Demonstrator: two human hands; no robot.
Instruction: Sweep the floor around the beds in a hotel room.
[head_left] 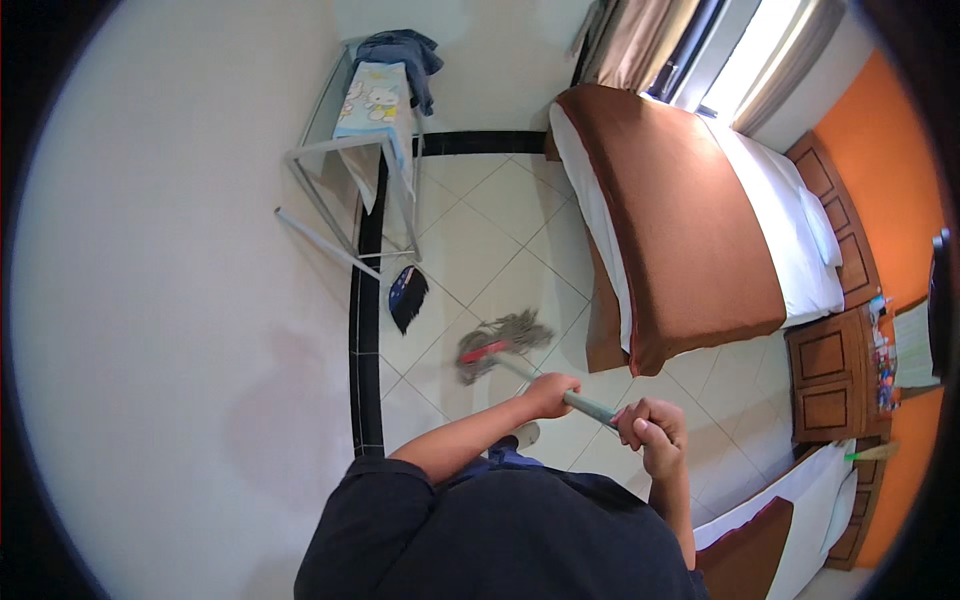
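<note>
Mop, in the head view, has its blurred strands on the tiled floor, ahead of left grip and right grip, both curled closed round its handle. Good strokes probably run low and even, clearing the broom ahead-left of both grips.

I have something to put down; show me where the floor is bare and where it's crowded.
Bare tile lies between the metal rack and the far bed, bordered by black skirting. More lies between that bed and the near bed. Crowded: around the mop head and by the broom.
</note>
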